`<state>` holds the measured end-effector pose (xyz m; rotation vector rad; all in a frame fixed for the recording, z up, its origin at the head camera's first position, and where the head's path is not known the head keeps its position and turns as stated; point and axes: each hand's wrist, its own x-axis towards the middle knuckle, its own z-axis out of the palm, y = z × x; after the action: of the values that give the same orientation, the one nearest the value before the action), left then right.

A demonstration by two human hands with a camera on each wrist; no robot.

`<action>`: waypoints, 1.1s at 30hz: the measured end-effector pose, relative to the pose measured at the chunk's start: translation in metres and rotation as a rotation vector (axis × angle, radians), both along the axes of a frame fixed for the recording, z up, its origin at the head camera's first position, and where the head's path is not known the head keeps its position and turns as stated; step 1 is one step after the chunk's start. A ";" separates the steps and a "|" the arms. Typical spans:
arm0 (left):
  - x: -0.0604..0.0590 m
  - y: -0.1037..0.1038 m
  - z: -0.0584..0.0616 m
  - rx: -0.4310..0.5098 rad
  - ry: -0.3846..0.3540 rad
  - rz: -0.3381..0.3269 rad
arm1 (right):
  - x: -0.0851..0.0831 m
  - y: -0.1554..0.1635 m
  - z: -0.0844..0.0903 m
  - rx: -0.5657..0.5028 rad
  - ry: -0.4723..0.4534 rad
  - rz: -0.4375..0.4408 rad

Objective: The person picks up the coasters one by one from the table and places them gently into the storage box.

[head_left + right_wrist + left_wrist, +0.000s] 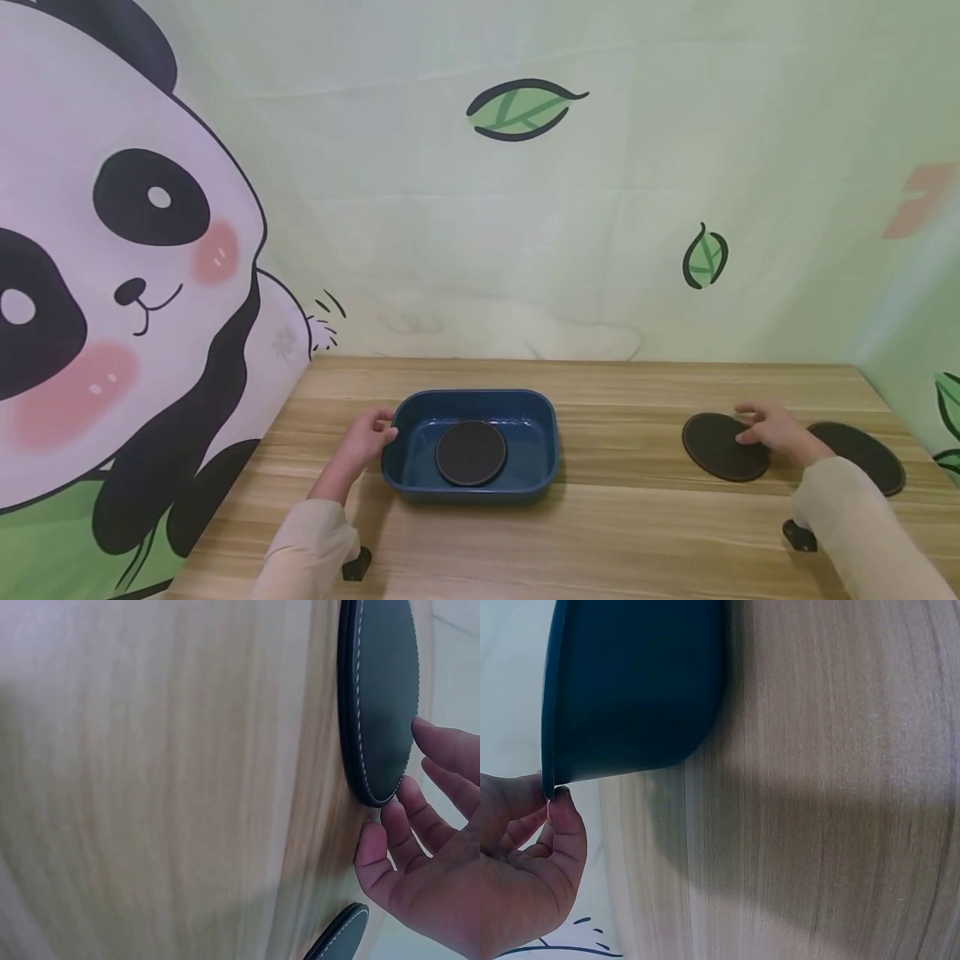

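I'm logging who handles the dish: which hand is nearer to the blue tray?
Left. The left hand pinches the blue tray at its left rim. The right hand is far off to the tray's right, on a dark coaster.

Soft, even light throughout; the wrist views are blurred close up, with a broad shadow across the table (817, 847).

Staged indoor recording corner, wooden table (615, 533) boxed in by hanging cartoon panda backdrop (112, 275), green leaf prints (521, 108) on far cloth
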<state>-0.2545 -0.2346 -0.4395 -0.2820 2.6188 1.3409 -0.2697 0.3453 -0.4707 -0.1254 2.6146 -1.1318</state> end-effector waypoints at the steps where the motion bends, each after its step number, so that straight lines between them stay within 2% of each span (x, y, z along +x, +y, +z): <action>1: 0.000 0.000 0.000 0.000 0.001 -0.004 | 0.000 -0.001 -0.001 0.004 0.011 0.008; 7: 0.001 0.000 0.000 -0.008 0.010 -0.007 | 0.000 -0.005 -0.008 0.056 0.050 0.042; 14: 0.001 -0.001 -0.001 -0.006 0.018 -0.015 | -0.003 -0.009 -0.008 0.050 0.007 0.047; 21: 0.000 0.000 -0.002 -0.006 0.030 -0.009 | -0.002 -0.011 -0.006 0.059 0.001 0.031; 26: 0.000 0.000 -0.002 -0.005 0.023 -0.007 | -0.001 -0.013 -0.004 0.051 -0.012 0.010; 33: 0.002 -0.001 -0.003 0.006 0.059 -0.030 | -0.001 -0.018 0.000 0.004 -0.028 -0.001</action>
<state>-0.2528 -0.2358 -0.4429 -0.2045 2.6547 1.3675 -0.2712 0.3271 -0.4710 -0.1066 2.5928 -1.1209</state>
